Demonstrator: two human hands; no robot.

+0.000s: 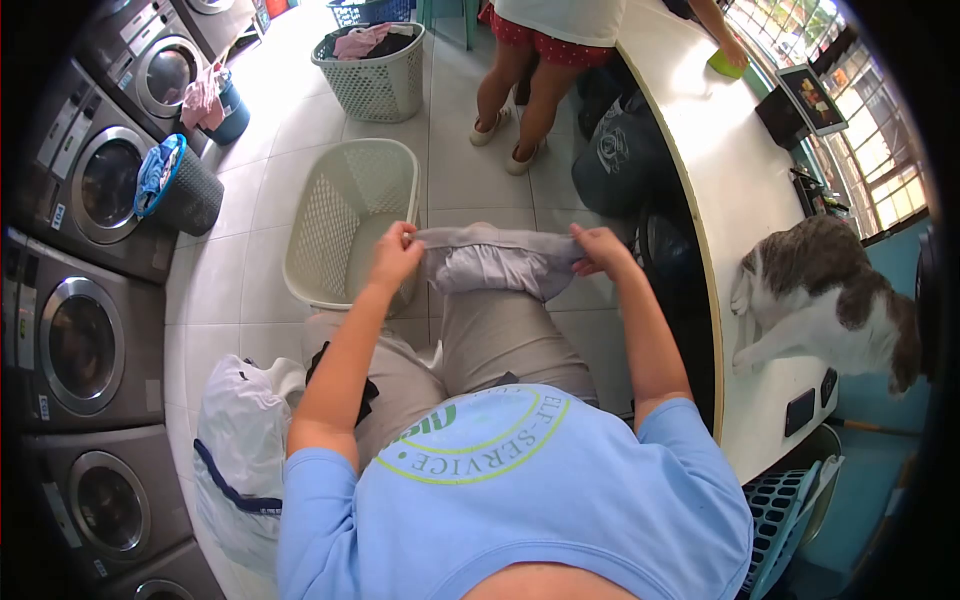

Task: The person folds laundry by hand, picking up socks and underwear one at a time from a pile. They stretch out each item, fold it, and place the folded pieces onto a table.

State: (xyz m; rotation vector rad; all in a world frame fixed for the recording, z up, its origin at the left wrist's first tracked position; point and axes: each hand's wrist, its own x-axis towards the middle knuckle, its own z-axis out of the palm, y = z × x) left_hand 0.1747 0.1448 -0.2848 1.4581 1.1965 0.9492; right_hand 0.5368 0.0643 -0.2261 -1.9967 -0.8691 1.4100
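**Pale grey garment (490, 268) stretched between two hands**

The hands are well apart, each pinching one end of the garment's flat upper band — the left hand (398, 252) at its left end, the right hand (601, 250) at its right. The garment spans the gap between them, its band drawn nearly straight, its gathered fabric bunched just below that line and above the seated person's khaki trousers (510, 335).

A cream laundry basket (350, 185) stands on the tiled floor (470, 200) just beyond the left hand — well apart from the right, which is nearer the white counter (700, 140).
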